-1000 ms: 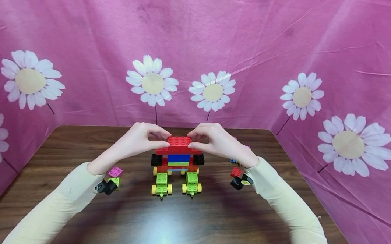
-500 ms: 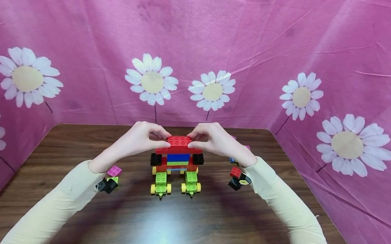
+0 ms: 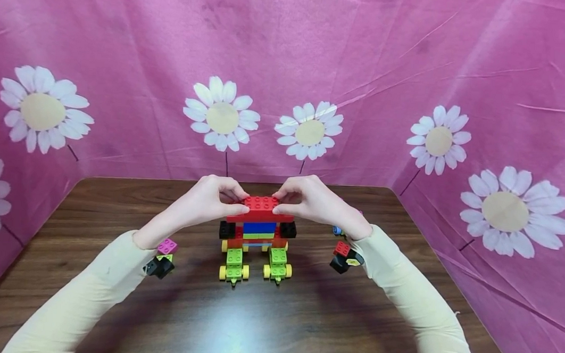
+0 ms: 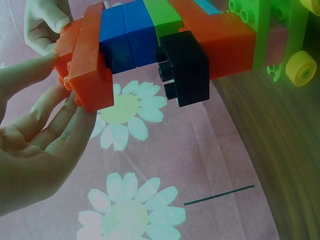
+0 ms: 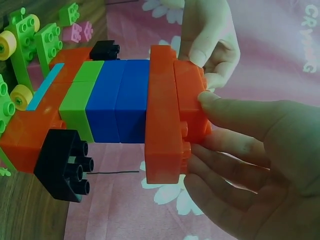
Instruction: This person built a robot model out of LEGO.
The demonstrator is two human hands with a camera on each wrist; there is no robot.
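Includes, in the head view alone, a loose red plastic brick (image 3: pixel 342 248) beside a black plastic block (image 3: pixel 339 264) near the right sleeve (image 3: pixel 397 284), plus angular black plastic pieces (image 3: pixel 161 267) near the left sleeve (image 3: pixel 97 276). Adds, in the right wrist view only, pale lettering (image 5: pixel 310 40) on the pink cloth (image 5: pixel 270 75), partly illegible. Separates, in both wrist views, two stacked blue plastic bricks (image 4: pixel 120 36), hard to tell apart from the head.

Presents, upright on the brown wood-grain table (image 3: pixel 351 329) between the forearms, a tall, near-symmetrical plastic-brick toy (image 3: pixel 259 229). Stands on round yellow wheels (image 3: pixel 222 272), with lime-green studded pieces (image 3: pixel 234 256) at the near side. Climbs through red bricks and a light-blue strip (image 5: pixel 45 86) to a lime-green layer (image 4: pixel 162 19), the blue pair, a long red crosswise brick (image 3: pixel 259 217) and a shorter red top brick (image 3: pixel 261 203). Carries a black studded side block (image 3: pixel 227 230) on each flank.

Pinches opposite ends of the shorter red top brick with the left hand (image 3: pixel 216 197) and right hand (image 3: pixel 306 199), thumbs nearest the head camera.
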